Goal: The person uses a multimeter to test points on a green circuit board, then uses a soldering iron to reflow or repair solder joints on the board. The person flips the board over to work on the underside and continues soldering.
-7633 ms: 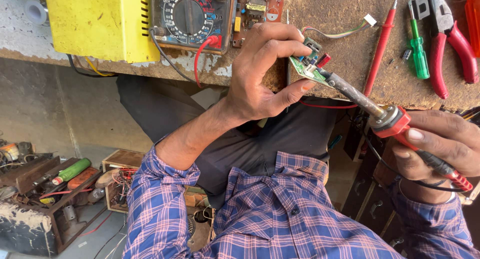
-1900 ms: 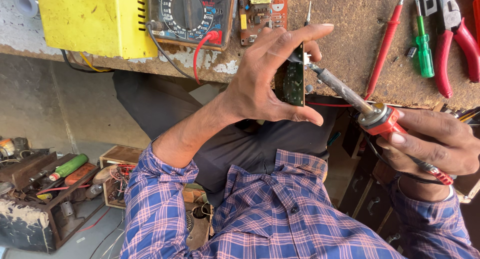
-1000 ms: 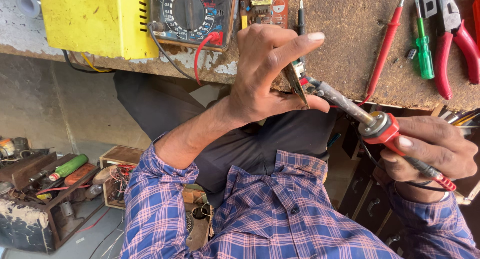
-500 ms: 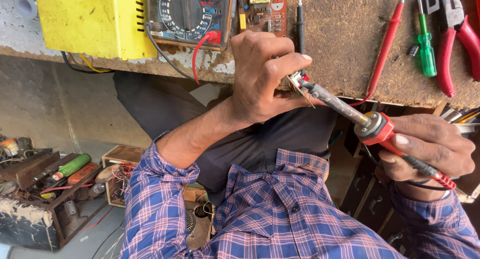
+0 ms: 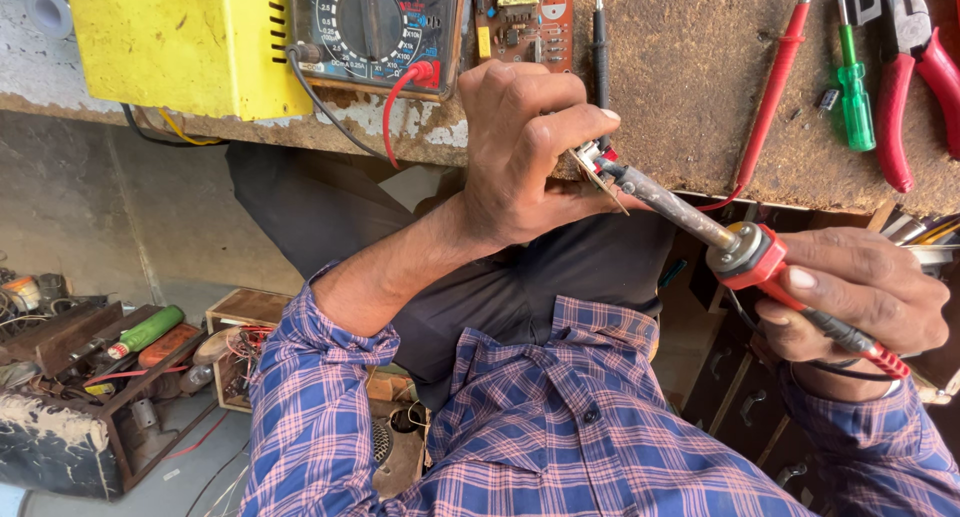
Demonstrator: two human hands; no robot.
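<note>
A small circuit board (image 5: 600, 172) sits edge-on at the front lip of the workbench (image 5: 690, 87), so only a thin slice of it shows. The left hand (image 5: 525, 147) pinches it tight between thumb and fingers, likely to keep it from wobbling. The soldering iron (image 5: 690, 212) leans in from the right with its hot tip touching the board. The right hand (image 5: 855, 302) is wrapped around the red handle, far back from the hot metal. Up on the bench lie a meter with a dial (image 5: 375, 22), a yellow box (image 5: 175, 42), a red screwdriver (image 5: 775, 77), a green screwdriver (image 5: 853, 87) and red pliers (image 5: 915, 67), all close enough to grab.
</note>
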